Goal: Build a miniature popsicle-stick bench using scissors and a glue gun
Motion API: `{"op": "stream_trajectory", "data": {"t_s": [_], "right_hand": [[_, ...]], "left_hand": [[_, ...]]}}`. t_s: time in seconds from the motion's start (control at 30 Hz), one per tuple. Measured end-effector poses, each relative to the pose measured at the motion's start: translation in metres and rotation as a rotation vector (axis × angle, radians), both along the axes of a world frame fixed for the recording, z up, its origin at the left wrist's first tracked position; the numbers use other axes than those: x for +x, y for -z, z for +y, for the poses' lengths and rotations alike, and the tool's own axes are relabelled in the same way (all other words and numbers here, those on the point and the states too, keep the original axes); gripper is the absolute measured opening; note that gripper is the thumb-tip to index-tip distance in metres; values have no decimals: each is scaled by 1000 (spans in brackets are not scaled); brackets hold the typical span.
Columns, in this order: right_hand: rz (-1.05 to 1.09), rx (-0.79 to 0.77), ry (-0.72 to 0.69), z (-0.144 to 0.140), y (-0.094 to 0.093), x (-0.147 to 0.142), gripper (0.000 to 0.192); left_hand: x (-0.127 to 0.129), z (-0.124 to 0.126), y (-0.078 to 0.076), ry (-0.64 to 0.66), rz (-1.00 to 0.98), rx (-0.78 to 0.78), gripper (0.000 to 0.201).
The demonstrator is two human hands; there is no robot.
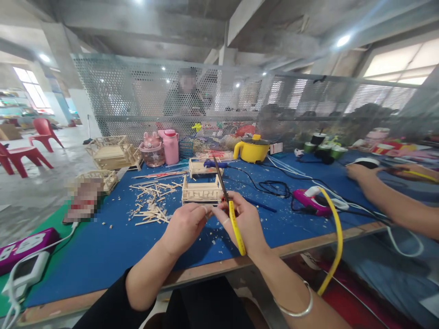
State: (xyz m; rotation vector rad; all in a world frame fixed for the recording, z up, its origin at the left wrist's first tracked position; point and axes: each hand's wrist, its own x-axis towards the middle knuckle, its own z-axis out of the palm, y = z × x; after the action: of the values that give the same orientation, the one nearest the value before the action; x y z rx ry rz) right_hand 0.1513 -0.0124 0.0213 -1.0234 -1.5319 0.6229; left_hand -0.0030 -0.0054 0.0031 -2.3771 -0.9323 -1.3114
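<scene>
My left hand [185, 226] is closed, its fingertips pinched together beside my right thumb; whatever lies between them is too small to make out. My right hand [245, 224] is wrapped around a tool with a long, narrow dark blade and a yellow handle [236, 230]. The blade points up and away from me. Just beyond my fingertips stands a small wooden frame with railed sides [201, 191], like a miniature bed. Behind it is a second small wooden frame [197, 170], with a blue-handled corded tool [216, 164] lying across it.
Loose thin wooden sticks [152, 205] lie scattered to the left on the blue tabletop [113, 246]. Stacked wooden frames [111, 153], a pink bottle [170, 146] and a yellow pot [252, 150] stand behind. At right are a power strip [312, 201] and a co-worker's arm [391, 196].
</scene>
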Motion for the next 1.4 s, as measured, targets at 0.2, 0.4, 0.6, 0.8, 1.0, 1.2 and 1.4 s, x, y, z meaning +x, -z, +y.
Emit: {"op": "stream_trajectory", "data": {"t_s": [0.2,0.4,0.6,0.8,1.0,1.2,1.4], "right_hand": [[52,-70,-54,4,-3,-1,33],[7,-54,-103,11,1,4,35],[-26,-59,-108,10,2,3,36],[29,-66,-92,13,4,2,38],[71,-84,-70,9,0,-4,37],[32,-44,-29,5,3,3,35],[-312,12,-66,-3,11,14,43]], "left_hand": [[-1,3,5,-2,-1,-68,18],[0,5,8,-30,41,-188,22],[1,3,7,-52,32,-220,24],[1,2,5,-27,31,-229,24],[2,1,5,-55,5,-225,20],[1,-4,-1,-57,-321,-282,21],[0,-4,-4,19,-537,-495,22]]}}
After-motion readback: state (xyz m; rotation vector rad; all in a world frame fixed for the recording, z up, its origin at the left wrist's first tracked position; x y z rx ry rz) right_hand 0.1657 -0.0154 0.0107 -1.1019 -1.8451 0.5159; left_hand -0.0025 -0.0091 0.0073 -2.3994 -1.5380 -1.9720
